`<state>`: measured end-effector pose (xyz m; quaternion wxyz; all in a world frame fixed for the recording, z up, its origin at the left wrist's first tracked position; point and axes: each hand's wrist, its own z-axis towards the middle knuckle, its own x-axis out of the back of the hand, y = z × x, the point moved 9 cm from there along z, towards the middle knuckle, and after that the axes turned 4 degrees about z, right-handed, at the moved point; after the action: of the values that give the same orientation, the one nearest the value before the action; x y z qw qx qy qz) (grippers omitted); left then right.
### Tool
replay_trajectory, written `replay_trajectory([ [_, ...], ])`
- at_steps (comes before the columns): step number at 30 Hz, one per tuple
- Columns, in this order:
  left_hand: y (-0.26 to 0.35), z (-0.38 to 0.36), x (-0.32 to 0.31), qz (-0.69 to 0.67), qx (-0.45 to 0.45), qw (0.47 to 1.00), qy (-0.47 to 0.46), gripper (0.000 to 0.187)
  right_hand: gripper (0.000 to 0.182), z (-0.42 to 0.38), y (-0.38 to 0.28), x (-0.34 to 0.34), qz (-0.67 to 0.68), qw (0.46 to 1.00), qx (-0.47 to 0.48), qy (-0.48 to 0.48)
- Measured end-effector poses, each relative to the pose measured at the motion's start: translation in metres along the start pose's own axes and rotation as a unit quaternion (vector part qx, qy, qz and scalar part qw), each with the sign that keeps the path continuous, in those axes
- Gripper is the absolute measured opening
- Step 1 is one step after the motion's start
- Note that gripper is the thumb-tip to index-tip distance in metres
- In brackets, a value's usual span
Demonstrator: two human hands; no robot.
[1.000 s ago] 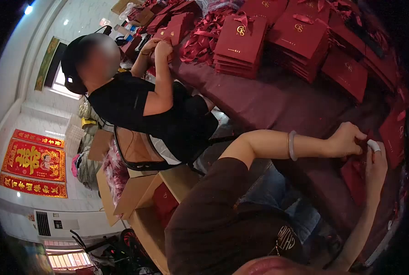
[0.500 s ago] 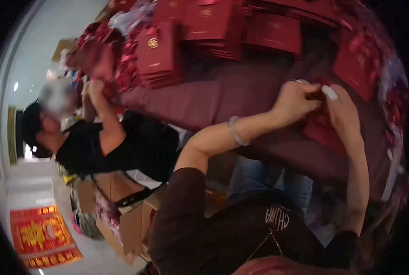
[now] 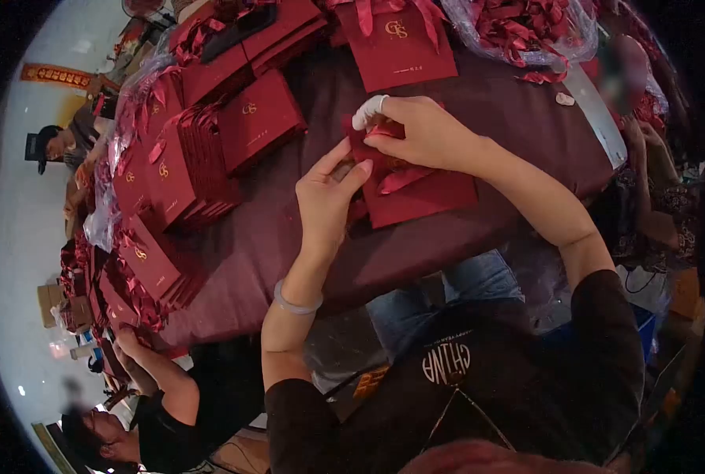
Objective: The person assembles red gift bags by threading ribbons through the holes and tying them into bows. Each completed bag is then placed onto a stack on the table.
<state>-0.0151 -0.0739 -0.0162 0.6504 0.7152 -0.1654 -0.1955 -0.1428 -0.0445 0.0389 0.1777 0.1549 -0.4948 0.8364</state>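
Red bag (image 3: 439,197) is lying flat on the dark-covered counter (image 3: 250,272), stacked bags (image 3: 183,170) off to the left. Hands are close together at its top edge: right hand (image 3: 431,138) pinching some red material, left hand (image 3: 325,201) right beside, can't tell if it's gripping.
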Motion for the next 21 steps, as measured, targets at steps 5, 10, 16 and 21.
replay_trajectory([
  [5, -0.006, 0.0, 0.001, -0.056, 0.036, 0.998, 0.001, 0.041, 0.011, -0.005, 0.006, -0.002, -0.039, 0.999, 0.022, 0.025],
  [10, -0.003, -0.003, 0.007, 0.08, 0.02, 0.996, 0.023, 0.044, 0.011, -0.006, 0.016, -0.012, -0.026, 0.999, 0.02, 0.016],
  [16, -0.006, -0.008, 0.004, -0.083, 0.072, 0.994, 0.021, 0.035, 0.011, -0.008, 0.0, -0.014, -0.094, 0.994, 0.041, 0.047],
  [21, 0.029, -0.005, 0.005, 0.187, -0.125, 0.974, -0.007, 0.034, 0.022, -0.005, 0.023, -0.005, 0.13, 0.99, -0.051, 0.004],
])
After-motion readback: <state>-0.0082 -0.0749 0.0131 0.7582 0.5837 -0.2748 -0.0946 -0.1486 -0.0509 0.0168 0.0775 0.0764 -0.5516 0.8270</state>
